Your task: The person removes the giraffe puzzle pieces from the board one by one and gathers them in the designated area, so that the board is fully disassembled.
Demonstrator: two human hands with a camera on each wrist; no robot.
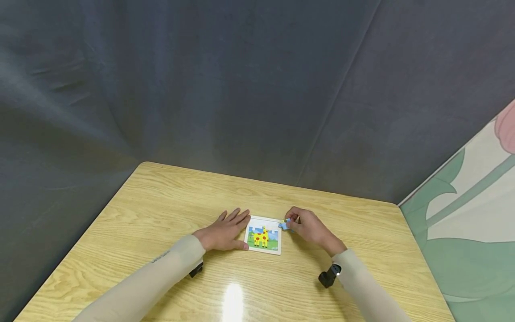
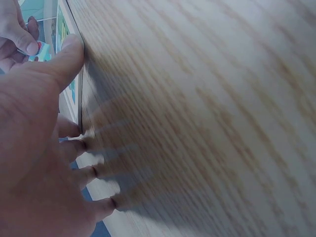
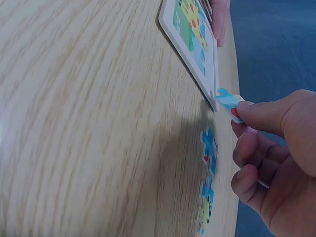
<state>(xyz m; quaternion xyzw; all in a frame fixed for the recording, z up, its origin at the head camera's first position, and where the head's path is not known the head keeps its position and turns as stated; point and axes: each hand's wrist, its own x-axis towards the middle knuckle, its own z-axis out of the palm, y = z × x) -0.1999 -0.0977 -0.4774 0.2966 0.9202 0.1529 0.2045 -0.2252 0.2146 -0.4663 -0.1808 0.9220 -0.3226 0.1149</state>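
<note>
A white-framed puzzle board [image 1: 262, 252] with a yellow, red-spotted giraffe picture [image 1: 263, 238] lies on the table, a blank white strip along its far side. Beside its left edge my left hand [image 1: 225, 233] rests with fingers spread, the thumb against the near left corner. Between thumb and fingertips, my right hand [image 1: 310, 227] pinches a blue puzzle piece [image 3: 228, 101] with a red spot, held right by the board's far right corner. Under that hand, in the right wrist view, two more blue puzzle pieces [image 3: 209, 150] lie on the wood, one partly yellow.
The wooden table [image 1: 161, 197] ends at a dark curtain [image 1: 225, 98] behind and to the left. On the right hangs a cloth with green leaves and a pink flower [image 1: 462, 223]. Each wrist wears a small black camera [image 1: 327, 276].
</note>
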